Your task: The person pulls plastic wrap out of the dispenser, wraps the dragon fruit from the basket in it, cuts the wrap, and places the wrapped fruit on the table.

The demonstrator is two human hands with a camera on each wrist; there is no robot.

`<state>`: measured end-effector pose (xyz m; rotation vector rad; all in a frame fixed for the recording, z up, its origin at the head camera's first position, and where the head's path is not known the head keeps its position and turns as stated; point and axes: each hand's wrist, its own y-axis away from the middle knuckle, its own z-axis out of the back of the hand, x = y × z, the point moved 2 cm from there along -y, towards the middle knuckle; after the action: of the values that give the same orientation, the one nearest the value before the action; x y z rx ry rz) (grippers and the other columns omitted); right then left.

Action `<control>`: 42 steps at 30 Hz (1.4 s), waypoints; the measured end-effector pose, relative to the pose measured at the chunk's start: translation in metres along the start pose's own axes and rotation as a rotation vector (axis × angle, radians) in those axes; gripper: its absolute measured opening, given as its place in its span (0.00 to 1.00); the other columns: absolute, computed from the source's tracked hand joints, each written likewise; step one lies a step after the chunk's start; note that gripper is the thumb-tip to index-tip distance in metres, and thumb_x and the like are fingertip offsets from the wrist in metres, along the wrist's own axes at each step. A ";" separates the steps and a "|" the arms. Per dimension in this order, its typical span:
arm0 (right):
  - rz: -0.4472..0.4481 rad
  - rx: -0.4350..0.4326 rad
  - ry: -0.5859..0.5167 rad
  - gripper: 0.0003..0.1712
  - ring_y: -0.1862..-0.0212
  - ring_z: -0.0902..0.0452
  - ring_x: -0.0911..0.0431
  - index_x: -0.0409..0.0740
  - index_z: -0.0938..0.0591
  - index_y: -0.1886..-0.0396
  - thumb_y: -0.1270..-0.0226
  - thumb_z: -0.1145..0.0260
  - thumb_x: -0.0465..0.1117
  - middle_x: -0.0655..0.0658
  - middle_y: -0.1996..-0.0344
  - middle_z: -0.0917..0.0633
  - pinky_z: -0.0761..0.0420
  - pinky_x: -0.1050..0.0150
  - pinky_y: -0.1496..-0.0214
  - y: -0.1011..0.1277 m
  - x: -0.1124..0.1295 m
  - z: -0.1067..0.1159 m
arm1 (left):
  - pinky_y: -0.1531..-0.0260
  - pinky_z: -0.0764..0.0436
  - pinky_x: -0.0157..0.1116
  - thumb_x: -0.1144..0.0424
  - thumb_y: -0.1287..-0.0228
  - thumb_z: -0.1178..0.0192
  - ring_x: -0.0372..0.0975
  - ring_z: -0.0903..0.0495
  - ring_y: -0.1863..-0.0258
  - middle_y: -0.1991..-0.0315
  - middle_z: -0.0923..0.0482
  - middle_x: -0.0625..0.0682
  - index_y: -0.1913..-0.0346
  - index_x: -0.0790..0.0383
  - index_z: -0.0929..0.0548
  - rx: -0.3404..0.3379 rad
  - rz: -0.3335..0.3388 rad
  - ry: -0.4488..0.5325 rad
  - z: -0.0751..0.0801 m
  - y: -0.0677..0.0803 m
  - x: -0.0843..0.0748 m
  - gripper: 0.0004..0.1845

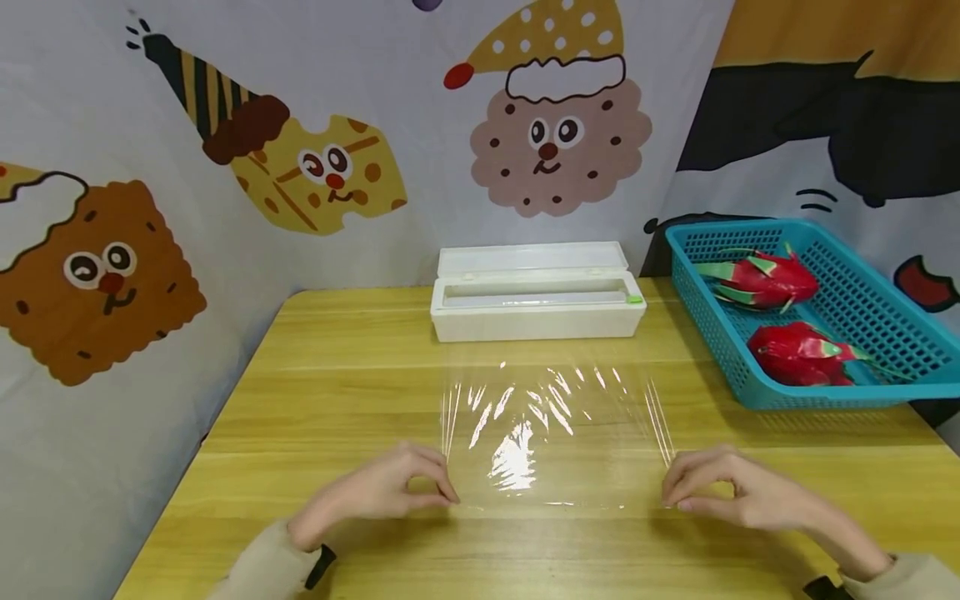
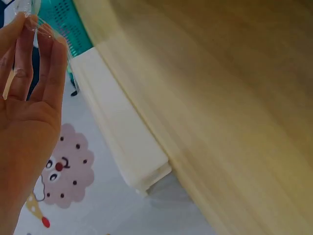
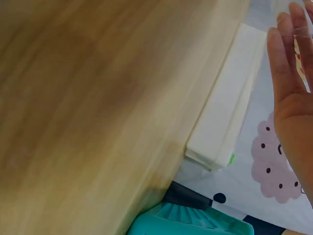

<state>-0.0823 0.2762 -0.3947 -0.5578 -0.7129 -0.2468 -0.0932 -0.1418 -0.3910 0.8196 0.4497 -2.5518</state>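
A teal perforated basket point(image 1: 862, 275) stands at the right side of the wooden table point(image 1: 337, 392). It contains two red dragon fruits: one point(image 1: 761, 279) toward the far end, one point(image 1: 798, 354) toward the near end, lying apart. Printed backdrop cloth point(image 1: 225, 108) hangs behind the table and shows cartoon cookie figures, among them a round cookie point(image 1: 558, 137) wearing a spotted hat.

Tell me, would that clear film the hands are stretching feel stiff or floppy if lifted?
Probably floppy: the clear film wrinkles between the left hand and right hand. Likely very light, so thin the table shows through. It may cling.
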 end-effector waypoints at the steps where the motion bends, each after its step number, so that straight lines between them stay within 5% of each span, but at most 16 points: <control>1: -0.007 0.012 0.007 0.22 0.60 0.21 0.61 0.46 0.15 0.56 0.47 0.35 0.20 0.48 0.61 0.15 0.22 0.73 0.58 0.000 -0.001 -0.002 | 0.56 0.21 0.23 0.65 0.41 0.36 0.26 0.21 0.64 0.68 0.17 0.44 0.64 0.58 0.13 0.014 0.006 -0.013 -0.002 0.000 0.002 0.04; 11: -0.038 0.105 0.158 0.16 0.56 0.22 0.66 0.52 0.14 0.56 0.41 0.33 0.31 0.55 0.59 0.17 0.25 0.79 0.53 0.000 -0.010 -0.015 | 0.54 0.23 0.19 0.64 0.42 0.36 0.25 0.22 0.63 0.66 0.19 0.43 0.65 0.56 0.14 0.106 0.032 -0.138 -0.014 -0.003 0.006 0.03; 21: -0.092 0.082 0.246 0.10 0.60 0.25 0.71 0.57 0.16 0.65 0.39 0.34 0.34 0.59 0.64 0.19 0.28 0.83 0.59 -0.003 -0.012 -0.025 | 0.58 0.24 0.17 0.62 0.41 0.35 0.26 0.22 0.64 0.67 0.16 0.41 0.62 0.53 0.13 0.129 0.022 -0.270 -0.023 -0.004 0.007 0.05; 28: -0.034 0.066 0.400 0.15 0.63 0.26 0.71 0.59 0.18 0.69 0.51 0.26 0.33 0.61 0.67 0.20 0.28 0.85 0.61 -0.007 -0.012 -0.029 | 0.64 0.25 0.16 0.61 0.41 0.35 0.25 0.22 0.68 0.67 0.15 0.43 0.59 0.54 0.14 0.095 0.091 -0.277 -0.025 -0.008 0.005 0.07; 33: 0.011 0.052 0.500 0.19 0.64 0.27 0.71 0.58 0.20 0.70 0.59 0.24 0.33 0.61 0.67 0.22 0.29 0.85 0.63 -0.009 -0.013 -0.033 | 0.70 0.29 0.13 0.61 0.46 0.32 0.24 0.25 0.73 0.71 0.17 0.43 0.57 0.54 0.15 0.071 0.075 -0.317 -0.026 -0.011 0.002 0.12; 38: -0.026 0.017 0.653 0.20 0.61 0.31 0.69 0.58 0.22 0.70 0.63 0.22 0.40 0.59 0.64 0.26 0.30 0.84 0.58 -0.007 -0.012 -0.033 | 0.62 0.25 0.17 0.56 0.51 0.30 0.28 0.23 0.67 0.65 0.18 0.44 0.56 0.54 0.15 0.026 0.012 -0.397 -0.027 -0.012 0.005 0.17; 42: -0.120 -0.002 0.811 0.21 0.60 0.37 0.66 0.58 0.26 0.72 0.62 0.24 0.54 0.59 0.64 0.30 0.34 0.79 0.61 -0.003 -0.014 -0.030 | 0.46 0.22 0.34 0.47 0.53 0.31 0.40 0.25 0.49 0.50 0.22 0.50 0.50 0.51 0.17 -0.026 -0.041 -0.558 -0.028 -0.010 0.010 0.25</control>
<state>-0.0774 0.2572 -0.4210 -0.3676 0.0431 -0.5446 -0.0920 -0.1239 -0.4170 0.0678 0.3172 -2.6537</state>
